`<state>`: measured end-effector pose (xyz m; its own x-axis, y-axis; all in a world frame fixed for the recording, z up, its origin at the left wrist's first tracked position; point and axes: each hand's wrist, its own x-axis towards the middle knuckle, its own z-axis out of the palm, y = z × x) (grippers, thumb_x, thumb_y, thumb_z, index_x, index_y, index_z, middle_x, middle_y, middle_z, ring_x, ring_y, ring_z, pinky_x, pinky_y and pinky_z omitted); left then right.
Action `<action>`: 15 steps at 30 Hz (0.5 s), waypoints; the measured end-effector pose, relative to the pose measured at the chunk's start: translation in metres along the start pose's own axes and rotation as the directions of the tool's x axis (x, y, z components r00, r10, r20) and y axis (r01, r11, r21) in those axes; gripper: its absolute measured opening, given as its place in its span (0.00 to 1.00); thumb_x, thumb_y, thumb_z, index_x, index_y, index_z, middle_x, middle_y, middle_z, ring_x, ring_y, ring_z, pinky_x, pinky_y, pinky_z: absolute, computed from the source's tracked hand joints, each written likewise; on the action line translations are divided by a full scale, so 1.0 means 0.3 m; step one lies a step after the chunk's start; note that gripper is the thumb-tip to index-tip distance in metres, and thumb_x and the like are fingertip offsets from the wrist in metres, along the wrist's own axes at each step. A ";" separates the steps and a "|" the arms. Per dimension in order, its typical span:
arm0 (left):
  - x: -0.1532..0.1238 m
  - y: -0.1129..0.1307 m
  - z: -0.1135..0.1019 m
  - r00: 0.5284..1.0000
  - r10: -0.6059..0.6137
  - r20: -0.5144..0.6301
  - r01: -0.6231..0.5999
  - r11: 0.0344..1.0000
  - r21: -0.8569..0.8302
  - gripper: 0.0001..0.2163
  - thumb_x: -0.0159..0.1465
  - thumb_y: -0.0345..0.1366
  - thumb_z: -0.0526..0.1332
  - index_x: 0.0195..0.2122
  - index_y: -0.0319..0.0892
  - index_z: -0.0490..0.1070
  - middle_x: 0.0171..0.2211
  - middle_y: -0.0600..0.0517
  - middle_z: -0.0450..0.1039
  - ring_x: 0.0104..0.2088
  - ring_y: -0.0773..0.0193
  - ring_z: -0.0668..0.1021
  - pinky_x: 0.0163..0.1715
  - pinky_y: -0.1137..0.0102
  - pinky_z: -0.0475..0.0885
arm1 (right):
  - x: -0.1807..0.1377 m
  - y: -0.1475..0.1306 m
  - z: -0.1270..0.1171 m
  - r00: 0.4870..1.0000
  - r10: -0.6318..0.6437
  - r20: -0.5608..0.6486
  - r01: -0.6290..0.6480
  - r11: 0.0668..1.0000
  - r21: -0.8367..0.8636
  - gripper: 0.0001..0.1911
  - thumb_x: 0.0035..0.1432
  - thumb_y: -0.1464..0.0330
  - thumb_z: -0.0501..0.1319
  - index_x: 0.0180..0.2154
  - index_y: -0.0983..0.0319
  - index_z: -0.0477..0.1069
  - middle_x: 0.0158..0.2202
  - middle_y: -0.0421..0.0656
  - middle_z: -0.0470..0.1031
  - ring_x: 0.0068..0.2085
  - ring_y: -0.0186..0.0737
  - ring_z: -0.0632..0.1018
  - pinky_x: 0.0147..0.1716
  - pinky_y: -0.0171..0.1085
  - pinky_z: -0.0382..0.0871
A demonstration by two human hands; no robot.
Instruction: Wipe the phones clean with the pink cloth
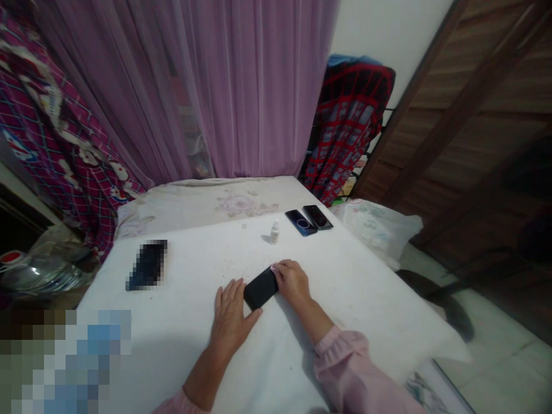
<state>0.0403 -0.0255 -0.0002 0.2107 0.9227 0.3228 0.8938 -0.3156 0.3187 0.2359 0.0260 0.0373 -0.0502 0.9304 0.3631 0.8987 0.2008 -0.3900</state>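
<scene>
On the white table [366,299], open left hand [233,316] and loosely curled right hand [294,282] touch the black phone [261,289] between them.

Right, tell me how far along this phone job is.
Done: nothing shows as finished. In hand: the left hand rests against the black phone flat on the table while the right hand presses on its far end. Left, likely: two phones beside the small bottle and the left-side phone lie untouched.
</scene>
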 end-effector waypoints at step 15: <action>0.002 -0.002 -0.014 0.999 -0.012 0.046 0.013 1.000 -0.016 0.27 0.58 0.42 0.64 0.58 0.40 0.62 0.61 0.40 0.66 0.64 0.46 0.65 0.64 0.45 0.54 | -0.020 -0.087 0.014 0.995 -0.089 0.037 0.088 0.996 0.031 0.11 0.63 0.71 0.58 0.39 0.56 0.80 0.41 0.43 0.80 0.42 0.43 0.74 0.42 0.38 0.67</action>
<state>0.0381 -0.0258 0.0035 0.2177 0.9356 0.2780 0.8901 -0.3071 0.3367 0.2109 0.0165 0.0416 -0.1466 0.9195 0.3648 0.8769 0.2914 -0.3822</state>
